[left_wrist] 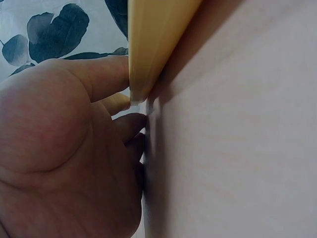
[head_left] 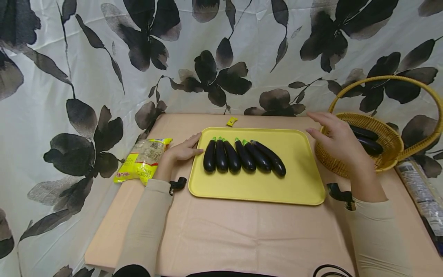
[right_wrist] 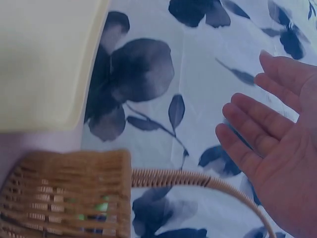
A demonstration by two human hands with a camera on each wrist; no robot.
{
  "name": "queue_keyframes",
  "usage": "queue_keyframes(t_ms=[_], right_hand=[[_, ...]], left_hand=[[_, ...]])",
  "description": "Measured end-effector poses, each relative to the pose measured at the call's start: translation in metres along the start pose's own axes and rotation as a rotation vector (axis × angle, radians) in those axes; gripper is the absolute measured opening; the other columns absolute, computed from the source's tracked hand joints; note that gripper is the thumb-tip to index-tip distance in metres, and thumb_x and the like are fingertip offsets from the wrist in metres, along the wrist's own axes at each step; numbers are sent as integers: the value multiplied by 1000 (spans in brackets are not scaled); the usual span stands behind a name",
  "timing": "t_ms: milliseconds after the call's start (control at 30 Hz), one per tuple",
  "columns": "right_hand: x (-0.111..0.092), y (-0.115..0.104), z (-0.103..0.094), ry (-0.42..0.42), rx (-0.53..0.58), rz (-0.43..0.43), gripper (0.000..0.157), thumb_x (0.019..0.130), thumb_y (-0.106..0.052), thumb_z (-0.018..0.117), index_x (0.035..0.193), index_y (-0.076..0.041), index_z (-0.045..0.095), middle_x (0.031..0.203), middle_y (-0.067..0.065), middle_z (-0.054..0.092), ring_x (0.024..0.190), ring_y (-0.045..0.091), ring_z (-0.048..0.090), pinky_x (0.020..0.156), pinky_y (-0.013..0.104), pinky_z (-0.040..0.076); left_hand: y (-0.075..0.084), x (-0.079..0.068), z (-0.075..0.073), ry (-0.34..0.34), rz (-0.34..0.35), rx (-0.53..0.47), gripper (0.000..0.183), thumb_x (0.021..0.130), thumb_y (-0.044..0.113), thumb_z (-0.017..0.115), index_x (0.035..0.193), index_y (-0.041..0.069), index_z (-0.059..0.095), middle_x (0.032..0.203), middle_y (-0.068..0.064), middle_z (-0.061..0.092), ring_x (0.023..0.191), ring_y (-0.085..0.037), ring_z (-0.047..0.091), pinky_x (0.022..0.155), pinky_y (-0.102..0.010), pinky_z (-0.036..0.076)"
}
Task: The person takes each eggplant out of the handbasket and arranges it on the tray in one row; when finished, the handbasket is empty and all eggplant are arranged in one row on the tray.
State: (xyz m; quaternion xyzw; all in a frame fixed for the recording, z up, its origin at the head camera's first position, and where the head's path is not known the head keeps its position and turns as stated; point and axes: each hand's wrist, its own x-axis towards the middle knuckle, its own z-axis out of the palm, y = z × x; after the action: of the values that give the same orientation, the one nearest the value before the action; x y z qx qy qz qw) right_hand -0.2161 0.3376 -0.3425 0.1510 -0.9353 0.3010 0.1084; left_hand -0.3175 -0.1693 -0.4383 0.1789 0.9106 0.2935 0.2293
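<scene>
Several dark eggplants [head_left: 246, 157] with green tips lie side by side on a yellow tray [head_left: 256, 190]. My left hand [head_left: 183, 151] rests at the tray's left edge; in the left wrist view its thumb [left_wrist: 106, 74] touches the tray's side [left_wrist: 148, 44], the fingers low against the tabletop. My right hand [head_left: 340, 140] is raised near the left side of a wicker basket [head_left: 387, 132], fingers extended and holding nothing. Inside the basket dark eggplants [head_left: 369, 146] show, partly hidden by that hand. From the right wrist, the open palm [right_wrist: 292, 163] appears beside the basket's handle [right_wrist: 198, 179].
A yellow snack bag [head_left: 143, 159] sits left of my left hand. Behind the tray lies a small yellow packet [head_left: 232, 121]. A clear plastic package [head_left: 420, 192] is at the right edge, and a black cable [head_left: 332, 267] at the front. Floral cloth [head_left: 214, 77] hangs behind.
</scene>
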Motion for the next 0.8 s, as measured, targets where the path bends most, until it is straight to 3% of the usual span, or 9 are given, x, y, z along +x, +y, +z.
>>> queue_keyframes(t_ms=[233,433,800], right_hand=[[-5,16,-13,60,-3,17,54,107,-28,61,158,-19,48,158,22,48,144,49,42,112,74,35],[-8,35,-20,86,-35,101,54,108,-29,59,159,-19,46,161,20,44,149,49,36,118,73,29],[-17,72,-27,78,-22,232,57,110,-37,51,163,-21,37,169,18,33,155,49,26,121,74,22]], left_hand=[[0,-1,-1,-4,-6,-6,84,108,39,51,169,15,-1,177,-10,-4,163,-30,-10,133,-52,-3],[-2,0,-1,-6,20,-17,85,107,40,52,169,13,-1,176,-14,-5,162,-34,-11,132,-55,-5],[-7,4,1,3,1,15,84,107,40,52,169,16,-1,177,-10,-4,163,-29,-10,133,-51,-3]])
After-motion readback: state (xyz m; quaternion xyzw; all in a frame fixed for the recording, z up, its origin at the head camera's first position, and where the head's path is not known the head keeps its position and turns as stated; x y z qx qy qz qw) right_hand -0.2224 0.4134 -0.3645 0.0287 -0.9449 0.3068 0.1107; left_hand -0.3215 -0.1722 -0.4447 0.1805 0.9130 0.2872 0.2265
